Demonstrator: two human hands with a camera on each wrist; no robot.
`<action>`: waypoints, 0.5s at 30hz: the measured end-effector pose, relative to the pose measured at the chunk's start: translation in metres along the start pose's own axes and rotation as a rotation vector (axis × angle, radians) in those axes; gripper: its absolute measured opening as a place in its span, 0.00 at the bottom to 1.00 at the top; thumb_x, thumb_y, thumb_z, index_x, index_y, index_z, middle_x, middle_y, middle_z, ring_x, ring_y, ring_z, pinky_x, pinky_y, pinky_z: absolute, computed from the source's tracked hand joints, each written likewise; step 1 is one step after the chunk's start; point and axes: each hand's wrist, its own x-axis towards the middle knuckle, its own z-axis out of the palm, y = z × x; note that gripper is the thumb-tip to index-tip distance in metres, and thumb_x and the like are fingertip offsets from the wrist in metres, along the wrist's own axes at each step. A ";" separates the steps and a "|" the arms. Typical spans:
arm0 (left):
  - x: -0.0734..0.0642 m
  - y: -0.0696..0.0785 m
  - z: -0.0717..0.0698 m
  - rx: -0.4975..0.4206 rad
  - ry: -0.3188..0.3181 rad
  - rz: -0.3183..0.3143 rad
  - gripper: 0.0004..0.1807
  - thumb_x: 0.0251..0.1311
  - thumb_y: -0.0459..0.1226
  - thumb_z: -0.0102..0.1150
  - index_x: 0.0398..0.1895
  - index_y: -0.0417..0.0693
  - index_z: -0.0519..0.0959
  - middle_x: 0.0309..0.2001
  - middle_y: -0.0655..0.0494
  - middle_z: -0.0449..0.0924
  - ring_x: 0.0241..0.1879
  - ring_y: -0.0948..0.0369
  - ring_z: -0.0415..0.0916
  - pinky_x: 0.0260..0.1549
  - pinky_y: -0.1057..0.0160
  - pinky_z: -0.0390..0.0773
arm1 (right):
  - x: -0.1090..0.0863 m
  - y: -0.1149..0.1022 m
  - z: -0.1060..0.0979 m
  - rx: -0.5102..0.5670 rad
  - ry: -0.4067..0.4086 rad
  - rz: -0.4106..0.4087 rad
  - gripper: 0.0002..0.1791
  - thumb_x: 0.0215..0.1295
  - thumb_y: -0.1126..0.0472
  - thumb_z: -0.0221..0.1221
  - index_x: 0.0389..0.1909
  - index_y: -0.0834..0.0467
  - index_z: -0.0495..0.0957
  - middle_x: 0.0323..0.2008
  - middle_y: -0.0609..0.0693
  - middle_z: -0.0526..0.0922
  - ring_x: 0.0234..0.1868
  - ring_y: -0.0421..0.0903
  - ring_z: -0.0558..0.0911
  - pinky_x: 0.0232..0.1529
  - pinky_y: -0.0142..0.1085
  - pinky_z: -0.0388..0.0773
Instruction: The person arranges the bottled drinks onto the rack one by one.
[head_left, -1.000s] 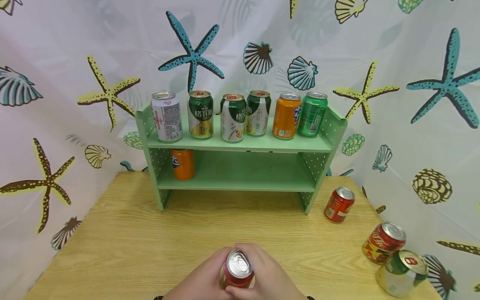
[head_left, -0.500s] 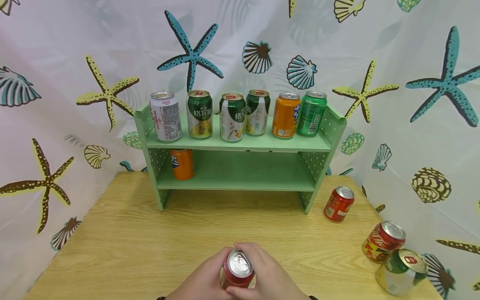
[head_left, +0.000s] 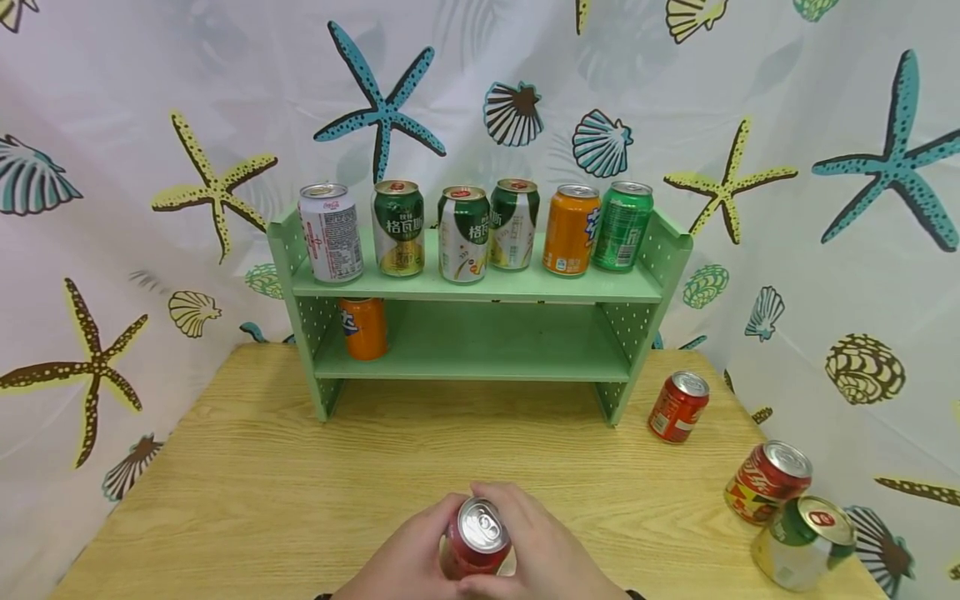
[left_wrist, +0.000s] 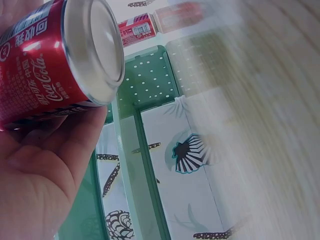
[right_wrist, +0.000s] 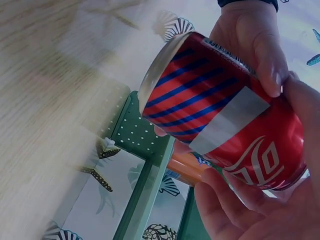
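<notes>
At the near middle of the table, both hands hold a red Coca-Cola can (head_left: 482, 527), its silver lid and tab facing up in the head view. My left hand (head_left: 411, 552) grips its left side. On the other side, my right hand (head_left: 542, 546) wraps it with fingers behind and thumb in front. The left wrist view shows the can's bare metal base (left_wrist: 100, 50) apart from the tabletop, and the left palm (left_wrist: 45, 175) beneath its side. Blue stripes and a white band mark the can (right_wrist: 225, 115) in the right wrist view, with right fingers (right_wrist: 220, 205) curled against it.
A green two-tier shelf (head_left: 480, 287) stands at the back. Several cans line its top; an orange can (head_left: 364, 329) sits lower left. Two red cans (head_left: 678, 407) (head_left: 768, 483) and a green-white can (head_left: 802, 543) stand on the table's right side. Patterned cloth surrounds the table.
Both hands keep hold of the Coca-Cola can, which has shifted very slightly right in the head view. The other cans have stayed in place.
</notes>
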 end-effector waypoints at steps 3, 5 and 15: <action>-0.001 0.000 -0.001 0.030 0.024 0.000 0.32 0.55 0.52 0.77 0.62 0.66 0.72 0.55 0.68 0.82 0.54 0.67 0.79 0.59 0.62 0.78 | 0.000 0.001 -0.002 -0.013 -0.003 0.009 0.47 0.58 0.31 0.67 0.70 0.55 0.67 0.62 0.44 0.78 0.61 0.42 0.80 0.59 0.43 0.83; -0.001 0.000 -0.001 0.057 0.047 0.006 0.32 0.56 0.51 0.77 0.62 0.65 0.73 0.54 0.68 0.82 0.53 0.68 0.80 0.58 0.62 0.79 | 0.000 0.002 -0.004 -0.026 0.002 0.015 0.46 0.59 0.31 0.67 0.70 0.55 0.67 0.63 0.46 0.78 0.62 0.43 0.80 0.59 0.44 0.82; 0.000 0.005 -0.008 0.151 0.122 0.021 0.33 0.53 0.48 0.80 0.60 0.61 0.73 0.54 0.70 0.81 0.54 0.67 0.80 0.57 0.59 0.81 | -0.002 0.012 -0.008 -0.074 0.071 -0.049 0.47 0.59 0.35 0.70 0.71 0.57 0.66 0.62 0.49 0.79 0.55 0.44 0.82 0.54 0.42 0.84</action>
